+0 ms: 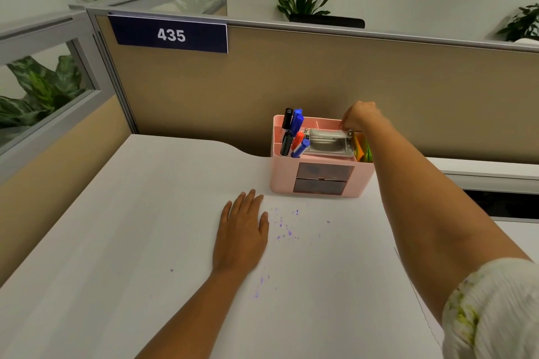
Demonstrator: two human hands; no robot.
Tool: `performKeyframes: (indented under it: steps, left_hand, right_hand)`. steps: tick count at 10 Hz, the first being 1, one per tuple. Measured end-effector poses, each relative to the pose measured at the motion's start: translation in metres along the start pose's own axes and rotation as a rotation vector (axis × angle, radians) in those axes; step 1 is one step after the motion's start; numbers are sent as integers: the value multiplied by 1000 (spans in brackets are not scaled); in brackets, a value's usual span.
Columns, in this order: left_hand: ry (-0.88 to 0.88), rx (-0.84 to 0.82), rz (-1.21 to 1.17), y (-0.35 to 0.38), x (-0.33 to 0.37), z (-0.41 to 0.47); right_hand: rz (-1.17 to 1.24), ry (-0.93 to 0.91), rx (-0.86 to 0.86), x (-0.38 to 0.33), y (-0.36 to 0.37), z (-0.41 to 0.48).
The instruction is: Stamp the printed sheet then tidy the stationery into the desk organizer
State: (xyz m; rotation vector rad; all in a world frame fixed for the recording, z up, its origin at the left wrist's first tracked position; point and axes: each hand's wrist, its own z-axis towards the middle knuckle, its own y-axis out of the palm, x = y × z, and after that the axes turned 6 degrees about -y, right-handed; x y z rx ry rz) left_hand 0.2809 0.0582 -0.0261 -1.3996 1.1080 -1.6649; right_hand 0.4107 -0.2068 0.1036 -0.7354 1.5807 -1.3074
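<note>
A pink desk organizer (pixel 283 178) stands on the white desk (pixel 145 213) against the tan partition. Black, blue and red markers (pixel 293 134) stick up from its left compartments. A silver metal hole punch (pixel 328 143) lies across the top of its middle compartment. My right hand (pixel 360 116) reaches over the organizer and its curled fingers pinch the punch's right end. Orange and green sticky notes (pixel 363 150) sit in the right compartment. My left hand (pixel 243 230) lies flat on the desk in front of the organizer, fingers straight. No printed sheet shows.
Purple ink specks (pixel 284 227) dot the desk by my left hand. The tan partition (pixel 320 81) carries a blue sign reading 435 (pixel 170 35). A lower desk section with a dark gap (pixel 501 201) lies to the right. Plants stand beyond the partitions.
</note>
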Motion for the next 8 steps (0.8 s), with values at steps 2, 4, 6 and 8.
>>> performKeyframes:
  steps: [2,4,6,8]
  left_hand:
    - [-3,-5,-7,-1,1,-1]
    - [1,-3,-2,-3,2,-2]
    - [14,-24,16,-8,4,-5]
    - [4,-5,-17,-12,6,-11]
  right_hand:
    - [-72,17,14,2,2,5]
    - [-36,-40,43,11,-5,-6]
    - [-4,-47,59,24,-10,-27]
    - [45,-33,94,39,-5,-56]
